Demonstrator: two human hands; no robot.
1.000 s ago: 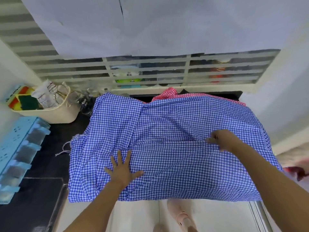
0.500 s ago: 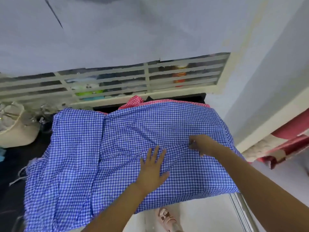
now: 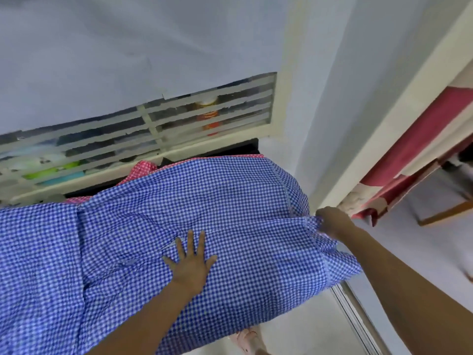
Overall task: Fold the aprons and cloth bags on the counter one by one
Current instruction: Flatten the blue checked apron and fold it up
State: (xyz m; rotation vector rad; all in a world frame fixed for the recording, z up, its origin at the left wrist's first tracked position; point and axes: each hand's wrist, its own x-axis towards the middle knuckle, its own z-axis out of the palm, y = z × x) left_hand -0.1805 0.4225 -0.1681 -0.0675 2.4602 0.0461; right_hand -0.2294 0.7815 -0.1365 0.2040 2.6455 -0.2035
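Observation:
A blue-and-white checked apron [image 3: 230, 201] lies spread over the counter and hangs over its front and right edges. My left hand [image 3: 190, 265] presses flat on the middle of it, fingers spread. At the right end of the counter my right hand [image 3: 330, 221] grips the apron's right edge, and the cloth bunches there. A pink checked cloth [image 3: 143, 169] peeks out from under the apron at the back. The counter itself is almost wholly hidden by the fabric.
A louvred window [image 3: 153, 134] runs along the back wall just behind the counter. A white wall and door frame [image 3: 358, 155] stand close on the right, with a red-and-white curtain [image 3: 409, 175] beyond. White floor tiles and my feet [image 3: 245, 339] show below.
The view has swung right and closer. My right hand has moved from the apron's middle to its right edge and taken hold there. My left hand has slid right across the cloth.

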